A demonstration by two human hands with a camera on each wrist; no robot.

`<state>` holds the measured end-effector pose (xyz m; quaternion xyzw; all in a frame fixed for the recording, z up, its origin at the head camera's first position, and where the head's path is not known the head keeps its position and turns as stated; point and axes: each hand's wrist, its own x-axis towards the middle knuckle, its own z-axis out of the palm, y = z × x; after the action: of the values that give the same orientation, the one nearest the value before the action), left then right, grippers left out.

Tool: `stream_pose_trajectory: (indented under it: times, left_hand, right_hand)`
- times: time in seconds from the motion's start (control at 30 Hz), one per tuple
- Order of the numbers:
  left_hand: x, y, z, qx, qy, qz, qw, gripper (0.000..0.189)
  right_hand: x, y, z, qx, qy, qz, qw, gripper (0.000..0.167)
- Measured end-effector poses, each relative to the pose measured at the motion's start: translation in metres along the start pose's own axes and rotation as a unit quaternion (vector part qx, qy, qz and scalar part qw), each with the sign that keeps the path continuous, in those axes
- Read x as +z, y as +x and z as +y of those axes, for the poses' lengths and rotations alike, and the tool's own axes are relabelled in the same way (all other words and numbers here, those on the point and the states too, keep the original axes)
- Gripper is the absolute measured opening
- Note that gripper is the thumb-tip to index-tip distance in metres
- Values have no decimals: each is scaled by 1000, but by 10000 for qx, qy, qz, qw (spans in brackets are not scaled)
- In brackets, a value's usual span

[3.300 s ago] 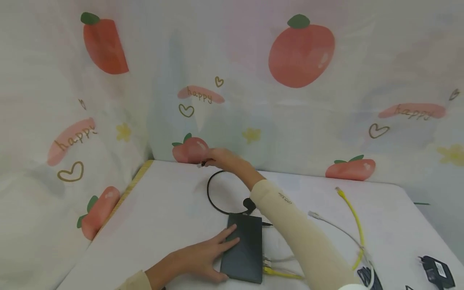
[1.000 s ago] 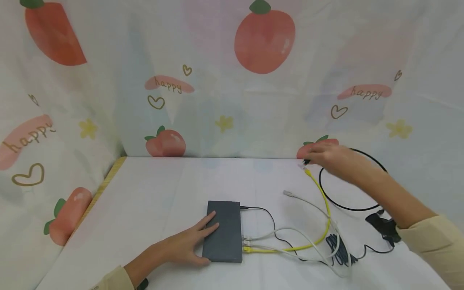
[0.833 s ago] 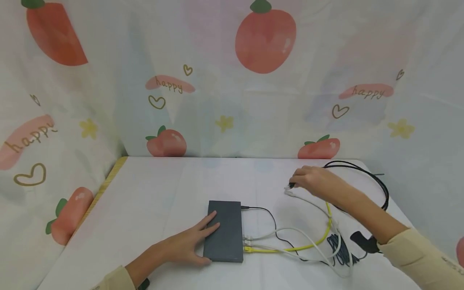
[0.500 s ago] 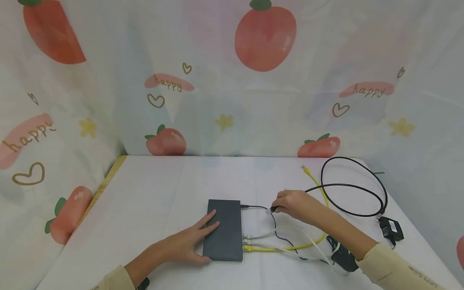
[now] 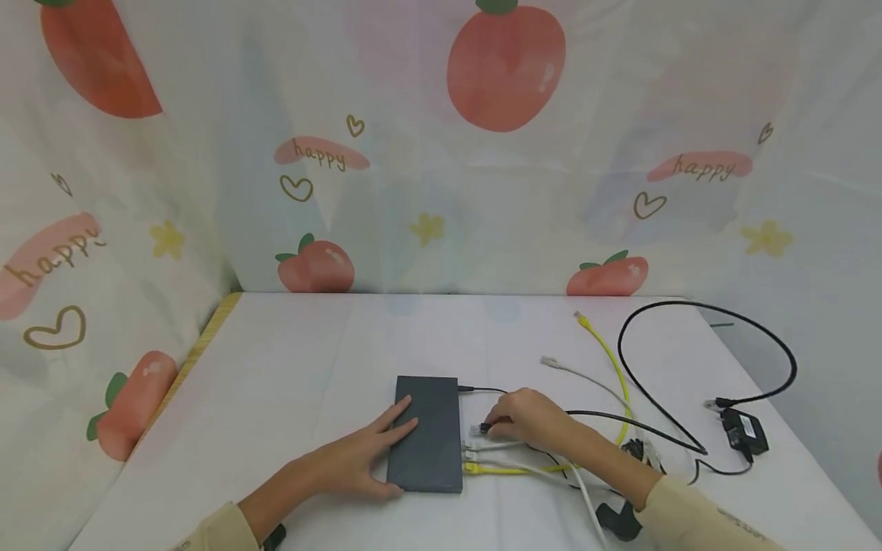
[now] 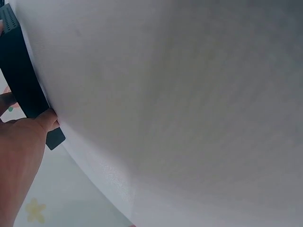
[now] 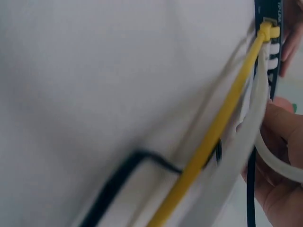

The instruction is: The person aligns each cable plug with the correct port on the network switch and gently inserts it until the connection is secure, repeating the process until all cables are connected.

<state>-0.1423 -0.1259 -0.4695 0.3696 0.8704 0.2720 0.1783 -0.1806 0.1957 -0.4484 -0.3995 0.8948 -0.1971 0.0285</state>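
A dark flat network switch (image 5: 425, 434) lies on the table, with plugs in the side facing right. My left hand (image 5: 354, 463) rests on it from the left, two fingers spread straight over its top and the thumb at its near left edge; in the left wrist view the thumb touches the side of the switch (image 6: 21, 71). My right hand (image 5: 534, 421) pinches the plug end of a black network cable (image 5: 678, 304), its clear tip pointing at the port side, just right of the switch. In the right wrist view, white and yellow cables pass in front of my right hand (image 7: 284, 142).
A yellow cable (image 5: 609, 352) and a pale grey cable (image 5: 579, 373) trail to the right, free ends toward the back. A black power adapter (image 5: 744, 431) lies at the right. A thin black power lead (image 5: 485, 389) enters the switch. A printed cloth backdrop (image 5: 441, 191) stands behind.
My right hand has carried the black cable's plug from the back left to the far right, then toward the switch's port side. The left hand stays on the switch.
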Motion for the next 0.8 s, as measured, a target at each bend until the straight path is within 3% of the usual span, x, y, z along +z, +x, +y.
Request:
stream_pose_trajectory:
  times: [0.37, 0.8]
  left_hand:
    - [-1, 0, -1, -59, 14, -44, 10000, 91]
    - [-3, 1, -1, 67, 33, -79, 9999, 92]
  right_hand:
    - [15, 4, -6, -97, 523, 239, 9983, 11]
    - [22, 0, -7, 226, 901, 463, 9946, 13]
